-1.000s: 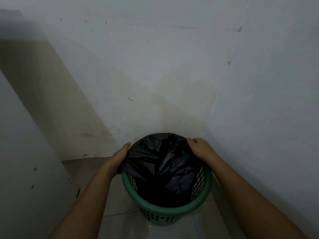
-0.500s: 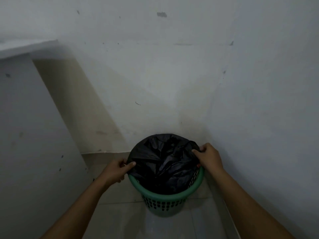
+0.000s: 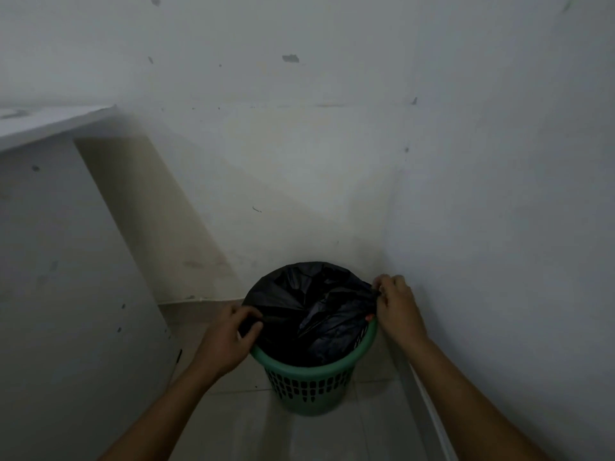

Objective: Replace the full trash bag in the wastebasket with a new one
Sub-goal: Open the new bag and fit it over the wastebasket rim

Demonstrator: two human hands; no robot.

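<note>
Since the earlier frame the view has pulled back and the wastebasket (image 3: 311,377) now looks smaller and lower in the picture; the left hand (image 3: 229,337) has gone from the outside of the rim onto the edge of the bag, and the right hand (image 3: 397,311) has slid a little toward the far right of the rim.

There is one wastebasket, green with a slotted wall; it stands upright on the tiled floor (image 3: 239,427), in the corner where two pale walls (image 3: 299,161) meet, with its long axis vertical and its mouth pointing up. One black trash bag (image 3: 306,304) sits inside it; the crumpled plastic rises above the rim at the far side, while the near part of the rim is bare.

Two hands are in view, one on each side of the basket, and both forearms reach forward from the bottom of the picture. The left grip is closed on the bag's edge at the left of the rim, with thumb and fingers pinching the plastic; the right grip is closed on the bag's edge at the right of the rim, with the fingers curled down over it and the back of the hand up.

A white panel (image 3: 66,261) stands at the left.
</note>
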